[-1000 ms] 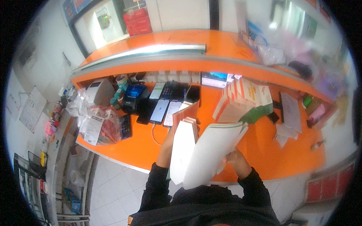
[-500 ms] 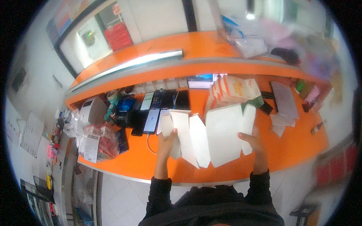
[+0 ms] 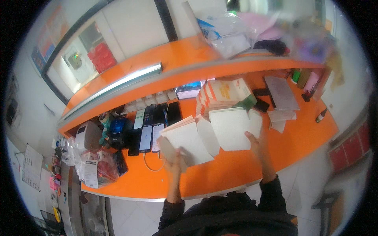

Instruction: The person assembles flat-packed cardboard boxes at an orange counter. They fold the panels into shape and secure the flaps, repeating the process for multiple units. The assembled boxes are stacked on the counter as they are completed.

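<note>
I hold an opened-out white cardboard box (image 3: 230,131) over the orange counter, its creased panels and flaps spread between my hands. My left hand (image 3: 174,162) is closed on the left panel, thumb on the upper face and fingers hidden beneath. At the other end, my right hand (image 3: 256,144) grips the lower edge near the right flap, thumb also on top. The left part tilts, its panels bent at the folds. Just behind it is a printed paper bag (image 3: 222,94) with orange stripes.
Several phones (image 3: 145,138) lie left of the box, with a cable (image 3: 151,168). Farther left are a plastic-wrapped package (image 3: 103,167) and a white device (image 3: 87,135). Papers (image 3: 281,93) and a small bottle (image 3: 321,115) are at right. A raised orange shelf (image 3: 177,84) spans the back.
The left part of the box has swung up and flattened, showing a broad white panel. Both hands still hold it. The view has turned, shifting the counter's contents leftward.
</note>
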Action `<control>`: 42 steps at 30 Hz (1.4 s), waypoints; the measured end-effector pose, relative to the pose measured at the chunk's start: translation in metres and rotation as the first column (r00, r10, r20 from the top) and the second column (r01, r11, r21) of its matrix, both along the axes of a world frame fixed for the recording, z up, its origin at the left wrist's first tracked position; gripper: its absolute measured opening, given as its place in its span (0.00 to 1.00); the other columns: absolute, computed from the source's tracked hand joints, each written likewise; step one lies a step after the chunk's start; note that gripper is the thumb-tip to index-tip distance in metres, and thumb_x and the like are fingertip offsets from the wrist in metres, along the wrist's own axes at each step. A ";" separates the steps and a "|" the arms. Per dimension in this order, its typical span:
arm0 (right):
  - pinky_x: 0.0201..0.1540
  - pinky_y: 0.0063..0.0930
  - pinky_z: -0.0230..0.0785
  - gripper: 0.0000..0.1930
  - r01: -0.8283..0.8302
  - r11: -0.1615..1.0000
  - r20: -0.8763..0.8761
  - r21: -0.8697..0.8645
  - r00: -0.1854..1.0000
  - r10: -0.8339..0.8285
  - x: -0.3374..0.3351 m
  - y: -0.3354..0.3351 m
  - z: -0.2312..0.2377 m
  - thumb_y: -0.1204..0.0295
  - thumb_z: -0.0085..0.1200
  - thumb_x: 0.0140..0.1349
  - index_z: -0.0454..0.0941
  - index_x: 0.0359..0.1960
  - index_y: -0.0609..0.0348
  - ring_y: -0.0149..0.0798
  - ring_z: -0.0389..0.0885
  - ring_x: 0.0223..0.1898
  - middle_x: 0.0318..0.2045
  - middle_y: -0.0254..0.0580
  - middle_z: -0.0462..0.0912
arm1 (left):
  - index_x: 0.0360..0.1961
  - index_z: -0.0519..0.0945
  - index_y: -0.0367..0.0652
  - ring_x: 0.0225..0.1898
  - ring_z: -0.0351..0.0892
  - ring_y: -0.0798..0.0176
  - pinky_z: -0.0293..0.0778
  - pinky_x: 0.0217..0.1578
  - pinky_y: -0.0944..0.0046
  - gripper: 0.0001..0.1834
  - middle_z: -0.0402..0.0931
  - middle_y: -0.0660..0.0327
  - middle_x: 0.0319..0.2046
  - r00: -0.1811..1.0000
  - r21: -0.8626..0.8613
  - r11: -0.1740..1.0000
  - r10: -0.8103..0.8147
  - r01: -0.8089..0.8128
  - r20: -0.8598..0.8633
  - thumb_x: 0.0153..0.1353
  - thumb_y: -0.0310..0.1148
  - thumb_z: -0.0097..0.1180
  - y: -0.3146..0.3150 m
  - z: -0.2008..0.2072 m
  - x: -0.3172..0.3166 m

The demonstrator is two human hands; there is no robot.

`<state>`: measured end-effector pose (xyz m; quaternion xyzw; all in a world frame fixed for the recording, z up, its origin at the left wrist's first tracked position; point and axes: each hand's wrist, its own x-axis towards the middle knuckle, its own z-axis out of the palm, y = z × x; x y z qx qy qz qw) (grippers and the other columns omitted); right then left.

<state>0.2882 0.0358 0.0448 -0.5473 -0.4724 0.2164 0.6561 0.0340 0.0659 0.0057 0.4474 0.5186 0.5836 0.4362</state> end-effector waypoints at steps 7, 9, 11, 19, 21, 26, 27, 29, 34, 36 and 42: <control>0.33 0.30 0.59 0.20 -0.085 0.993 0.611 0.082 0.791 0.018 0.050 -0.018 0.039 0.70 0.53 0.43 0.63 0.37 0.65 0.43 0.68 0.31 0.30 0.47 0.70 | 0.42 0.67 0.41 0.40 0.67 0.54 0.60 0.43 0.61 0.27 0.69 0.54 0.36 0.351 0.310 0.752 0.112 0.582 -0.930 0.38 0.39 0.58 0.002 0.105 0.004; 0.31 0.30 0.59 0.17 -0.052 0.988 0.818 0.142 0.568 -0.088 0.048 -0.020 0.059 0.70 0.54 0.41 0.67 0.33 0.63 0.43 0.68 0.28 0.27 0.44 0.71 | 0.37 0.70 0.40 0.35 0.70 0.54 0.64 0.36 0.63 0.23 0.70 0.53 0.32 0.330 -0.009 0.736 -0.314 0.677 -0.890 0.38 0.38 0.57 0.012 0.100 0.010; 0.31 0.30 0.59 0.15 -0.097 0.988 0.759 0.119 0.650 -0.028 0.046 -0.020 0.070 0.69 0.55 0.40 0.68 0.31 0.62 0.42 0.69 0.28 0.25 0.44 0.72 | 0.33 0.72 0.38 0.29 0.71 0.55 0.66 0.29 0.64 0.19 0.71 0.52 0.27 0.349 -0.034 0.687 -0.410 0.726 -0.843 0.39 0.37 0.57 0.017 0.084 0.016; 0.35 0.29 0.60 0.18 0.513 0.612 -0.179 0.601 0.834 -0.523 0.062 -0.014 0.059 0.69 0.54 0.42 0.65 0.34 0.63 0.40 0.70 0.31 0.28 0.45 0.71 | 0.23 0.73 0.32 0.17 0.72 0.64 0.67 0.20 0.71 0.12 0.72 0.55 0.15 0.739 0.167 0.784 -0.459 0.599 -0.494 0.44 0.32 0.55 0.006 0.069 0.032; 0.36 0.29 0.60 0.19 0.441 0.746 -0.271 0.500 0.897 -0.349 0.056 -0.006 0.026 0.68 0.54 0.42 0.64 0.35 0.64 0.39 0.69 0.32 0.29 0.46 0.71 | 0.28 0.71 0.31 0.21 0.72 0.63 0.68 0.23 0.71 0.13 0.72 0.56 0.20 0.777 0.096 0.801 -0.532 0.590 -0.335 0.44 0.31 0.55 0.005 0.068 0.032; 0.38 0.28 0.60 0.22 -0.266 0.962 -0.016 -0.070 0.964 0.265 0.001 -0.009 -0.026 0.68 0.53 0.44 0.61 0.38 0.66 0.39 0.69 0.34 0.32 0.48 0.70 | 0.36 0.66 0.31 0.30 0.70 0.65 0.68 0.28 0.70 0.19 0.69 0.55 0.29 0.839 0.141 0.831 -0.544 0.538 0.009 0.44 0.29 0.55 -0.005 0.067 0.039; 0.39 0.28 0.60 0.22 -0.293 0.948 -0.015 -0.121 0.956 0.293 0.000 -0.015 -0.020 0.68 0.53 0.44 0.61 0.39 0.66 0.39 0.69 0.34 0.33 0.48 0.70 | 0.37 0.65 0.31 0.31 0.69 0.66 0.68 0.29 0.69 0.20 0.69 0.55 0.31 0.831 0.110 0.831 -0.553 0.546 0.056 0.44 0.28 0.55 -0.005 0.067 0.040; 0.40 0.28 0.60 0.23 -0.342 0.915 -0.021 -0.215 0.938 0.346 0.000 -0.025 0.006 0.67 0.53 0.44 0.60 0.40 0.67 0.38 0.69 0.35 0.34 0.49 0.69 | 0.37 0.65 0.32 0.30 0.69 0.65 0.68 0.29 0.69 0.19 0.69 0.55 0.30 0.852 0.030 0.851 -0.524 0.524 -0.006 0.44 0.29 0.54 -0.009 0.065 0.040; 0.38 0.28 0.62 0.20 -0.297 0.756 0.066 -0.584 0.910 0.409 -0.019 -0.040 0.043 0.67 0.50 0.47 0.62 0.38 0.68 0.38 0.70 0.35 0.32 0.51 0.70 | 0.36 0.65 0.33 0.29 0.69 0.67 0.67 0.27 0.70 0.17 0.69 0.56 0.29 0.919 0.032 0.921 -0.383 0.387 -0.099 0.47 0.33 0.52 -0.016 0.038 0.039; 0.38 0.29 0.62 0.18 -0.360 0.802 0.213 -0.476 0.838 0.502 -0.041 -0.048 0.045 0.68 0.48 0.49 0.62 0.38 0.68 0.42 0.70 0.34 0.30 0.52 0.71 | 0.34 0.66 0.34 0.29 0.69 0.69 0.67 0.25 0.71 0.16 0.69 0.56 0.28 0.917 0.044 0.917 -0.394 0.397 -0.055 0.48 0.35 0.51 -0.007 0.009 0.032; 0.51 0.34 0.49 0.32 -0.387 0.921 0.624 0.054 0.733 0.271 -0.112 -0.047 0.011 0.80 0.49 0.41 0.49 0.51 0.64 0.51 0.57 0.50 0.46 0.56 0.58 | 0.31 0.67 0.34 0.29 0.66 0.71 0.64 0.27 0.73 0.11 0.67 0.60 0.27 0.864 0.105 0.981 -0.195 0.165 0.463 0.54 0.33 0.42 -0.019 0.004 0.061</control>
